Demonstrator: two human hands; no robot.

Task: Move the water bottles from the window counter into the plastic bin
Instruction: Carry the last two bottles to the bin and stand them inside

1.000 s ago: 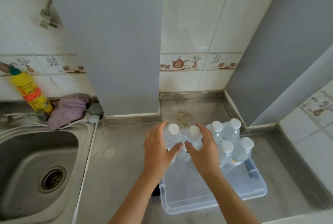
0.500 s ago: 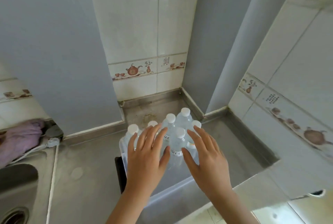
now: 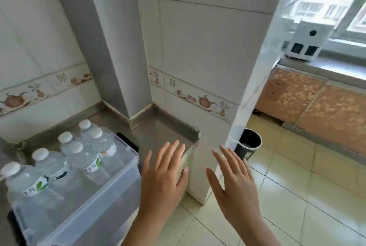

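- Left hand (image 3: 162, 178), right hand (image 3: 235, 184): fingers spread wide, holding nothing.
- Six water bottles (image 3: 79, 158) upright in plastic bin (image 3: 95, 206), left of fingertips.
- Window counter (image 3: 324, 67) beyond: likely fetching more.

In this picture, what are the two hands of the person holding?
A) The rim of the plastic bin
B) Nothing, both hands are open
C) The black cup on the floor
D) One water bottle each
B: the left hand and the right hand are both in the air with fingers spread, gripping nothing, while the water bottles stand in the plastic bin to their left.
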